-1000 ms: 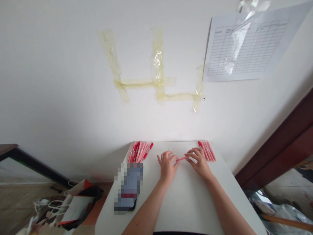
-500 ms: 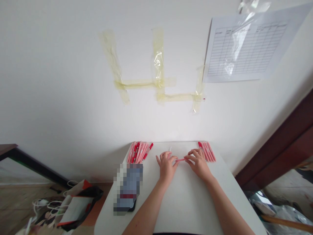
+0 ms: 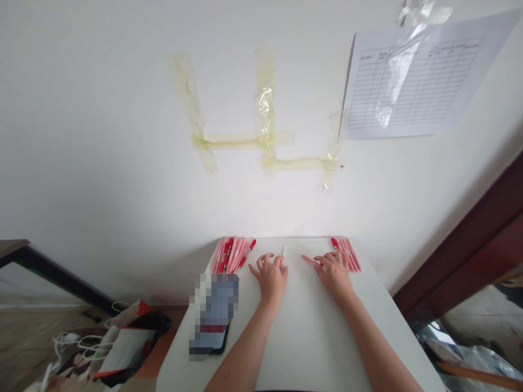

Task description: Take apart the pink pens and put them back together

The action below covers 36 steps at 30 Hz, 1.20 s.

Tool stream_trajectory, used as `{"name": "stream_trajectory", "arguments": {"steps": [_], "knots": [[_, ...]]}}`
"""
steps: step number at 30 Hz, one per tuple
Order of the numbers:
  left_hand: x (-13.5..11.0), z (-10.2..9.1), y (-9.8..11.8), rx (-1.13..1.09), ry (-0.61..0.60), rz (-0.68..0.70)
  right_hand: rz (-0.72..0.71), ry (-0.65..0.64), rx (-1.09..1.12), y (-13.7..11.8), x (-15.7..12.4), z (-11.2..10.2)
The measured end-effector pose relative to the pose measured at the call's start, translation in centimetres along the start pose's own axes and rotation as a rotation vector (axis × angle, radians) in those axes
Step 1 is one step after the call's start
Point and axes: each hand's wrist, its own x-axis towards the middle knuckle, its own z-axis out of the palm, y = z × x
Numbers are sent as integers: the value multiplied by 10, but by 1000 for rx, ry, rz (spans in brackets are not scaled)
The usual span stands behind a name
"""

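On the white table (image 3: 310, 337) my right hand (image 3: 335, 272) pinches a pink pen barrel (image 3: 309, 259), which sticks out to the left of its fingers. Just beyond this hand lies a row of several pink pens (image 3: 346, 252). My left hand (image 3: 270, 275) rests with curled fingers beside a thin white refill (image 3: 284, 251); whether it grips the refill is unclear. A heap of pink and red pens (image 3: 233, 253) lies at the table's back left, close to the left hand.
A phone (image 3: 212, 318), blurred out, lies on the table's left side. The table stands against a white wall with yellowed tape strips (image 3: 265, 136) and a printed sheet (image 3: 412, 81). Bags and cables (image 3: 118, 345) crowd the floor at left; a dark wooden frame (image 3: 469, 256) rises at right.
My hands held the pink barrel between them. They have now moved apart: the right hand keeps the barrel and the left hand has shifted left toward the white refill.
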Motion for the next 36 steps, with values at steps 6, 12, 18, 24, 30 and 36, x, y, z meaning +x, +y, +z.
{"name": "stream_trajectory", "arguments": {"steps": [6,12,18,24,30,36], "knots": [[1,-4,1,33,29,-32,31,-54,20,-4,-1,0],[1,-10,2,47,36,-53,-14,-16,39,-5,-2,1],[3,-8,0,37,38,-59,-30,14,82,-6,-1,0],[3,-6,-1,13,56,-54,-17,-25,181,-8,-1,-3],[3,-4,-3,2,53,-55,-69,-39,218,-7,-1,-4],[3,-3,-4,-3,32,-62,-97,29,86,-3,-2,3]]}}
